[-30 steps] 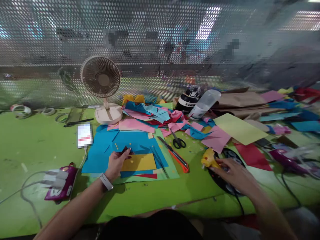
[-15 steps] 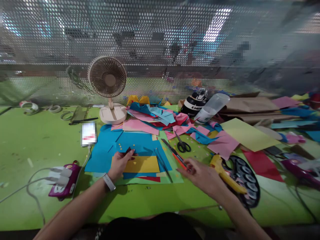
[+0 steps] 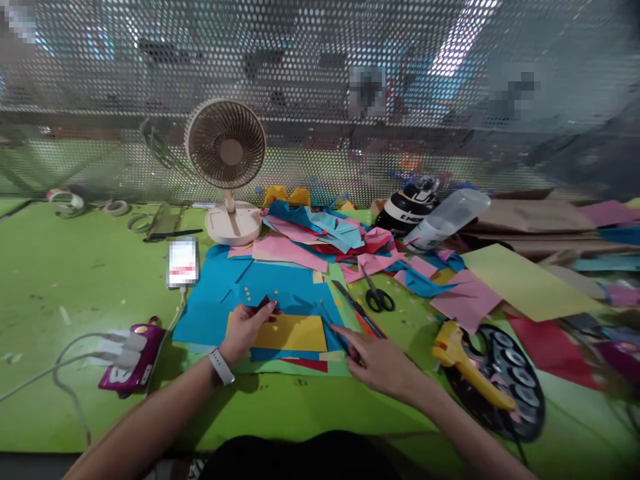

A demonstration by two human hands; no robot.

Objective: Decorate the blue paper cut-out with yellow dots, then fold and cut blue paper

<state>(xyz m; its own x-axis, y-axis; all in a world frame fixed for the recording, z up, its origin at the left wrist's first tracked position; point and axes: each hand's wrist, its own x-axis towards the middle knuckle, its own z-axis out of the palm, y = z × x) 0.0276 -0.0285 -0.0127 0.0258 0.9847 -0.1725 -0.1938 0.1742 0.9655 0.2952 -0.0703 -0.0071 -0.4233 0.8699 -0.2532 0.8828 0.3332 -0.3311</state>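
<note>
At a green craft table point(image 3: 75, 267) strewn with coloured paper, a person's left hand point(image 3: 247, 330) pinches a small dark red paper scrap point(image 3: 265, 304) at the upper left corner of a yellow paper rectangle point(image 3: 293, 332), apparently to line the piece up on it. The rectangle lies flat on a blue sheet point(image 3: 280, 287), which gives it a firm backing. The right hand point(image 3: 377, 360), fingers spread and gripping nothing, reaches toward the rectangle's right edge, its fingertips beside an orange utility knife point(image 3: 361, 315). A yellow glue gun point(image 3: 465, 363) rests across a dark round palette point(image 3: 515, 387) just right of that hand, within reach. Scissors point(image 3: 377, 293) lie farther back, near a beige desk fan point(image 3: 227, 167).
</note>
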